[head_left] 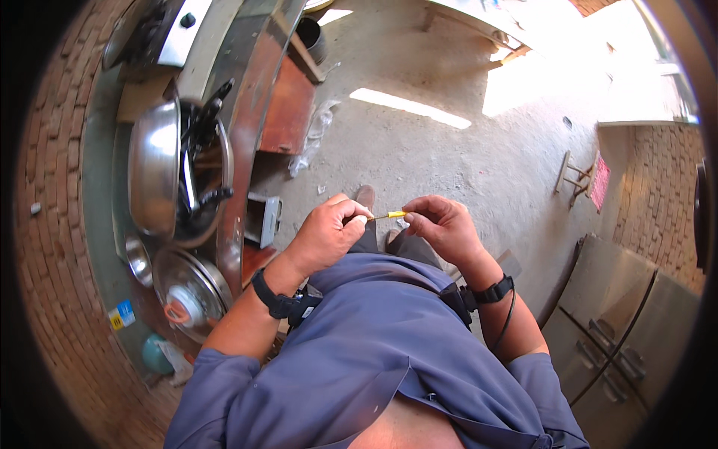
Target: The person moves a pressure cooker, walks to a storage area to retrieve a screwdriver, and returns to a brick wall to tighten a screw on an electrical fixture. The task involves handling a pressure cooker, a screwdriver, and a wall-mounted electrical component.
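A thin object with a short yellow section (396,214) is held level in front of my belly, over my legs. My left hand (334,230) pinches its dark, narrow left end between thumb and fingers. My right hand (436,228) grips the yellow part at its right with thumb and curled fingers. What exactly the small object is, I cannot make out. Dark straps circle both wrists.
Along the left runs a counter (247,112) with steel pots (153,165), a lidded pot (191,284) and a stove (176,34). A red cabinet (284,105) stands below. At right are a small stool (580,179) and steel doors (598,299). A table (467,19) stands ahead.
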Tool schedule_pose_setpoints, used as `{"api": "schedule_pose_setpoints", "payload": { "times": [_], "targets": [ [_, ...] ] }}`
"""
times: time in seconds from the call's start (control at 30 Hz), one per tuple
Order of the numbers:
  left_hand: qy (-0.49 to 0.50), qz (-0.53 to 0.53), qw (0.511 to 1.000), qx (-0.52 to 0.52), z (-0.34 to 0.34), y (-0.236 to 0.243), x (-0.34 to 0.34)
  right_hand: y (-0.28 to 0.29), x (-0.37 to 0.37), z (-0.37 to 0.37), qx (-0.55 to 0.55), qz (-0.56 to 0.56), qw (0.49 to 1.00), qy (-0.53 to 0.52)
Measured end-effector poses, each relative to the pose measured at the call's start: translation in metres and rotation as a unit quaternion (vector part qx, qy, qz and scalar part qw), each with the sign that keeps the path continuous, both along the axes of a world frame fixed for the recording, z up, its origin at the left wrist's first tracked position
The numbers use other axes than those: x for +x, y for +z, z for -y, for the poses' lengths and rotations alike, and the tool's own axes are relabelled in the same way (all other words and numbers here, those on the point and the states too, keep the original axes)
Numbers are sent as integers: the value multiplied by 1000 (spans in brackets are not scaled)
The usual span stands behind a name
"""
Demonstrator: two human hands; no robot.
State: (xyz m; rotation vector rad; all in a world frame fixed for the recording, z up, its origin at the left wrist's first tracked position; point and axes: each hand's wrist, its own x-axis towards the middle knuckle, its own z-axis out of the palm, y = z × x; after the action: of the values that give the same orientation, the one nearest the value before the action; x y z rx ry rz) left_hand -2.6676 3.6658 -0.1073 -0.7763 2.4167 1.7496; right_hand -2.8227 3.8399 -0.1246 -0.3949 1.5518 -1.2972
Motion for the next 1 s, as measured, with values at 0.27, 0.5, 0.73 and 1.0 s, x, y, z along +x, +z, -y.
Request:
{"api": "schedule_pose_setpoints", "payload": {
  "times": [0.27, 0.5, 0.73, 1.0],
  "targets": [
    [-149, -26, 988, 6, 7, 16, -93, 20, -46, -21, 19, 1, 998, -56],
    [-170, 44, 977, 119, -12, 11, -190, 12, -116, -53, -89, 135, 975, -150],
    [-43, 84, 968, 232, -42, -3, -249, -11, -220, -53, -94, 163, 981, -52],
    [202, 15, 922, 330, -55, -26, -145, -13, -201, 27, 16, 135, 984, 117]
  ]
}}
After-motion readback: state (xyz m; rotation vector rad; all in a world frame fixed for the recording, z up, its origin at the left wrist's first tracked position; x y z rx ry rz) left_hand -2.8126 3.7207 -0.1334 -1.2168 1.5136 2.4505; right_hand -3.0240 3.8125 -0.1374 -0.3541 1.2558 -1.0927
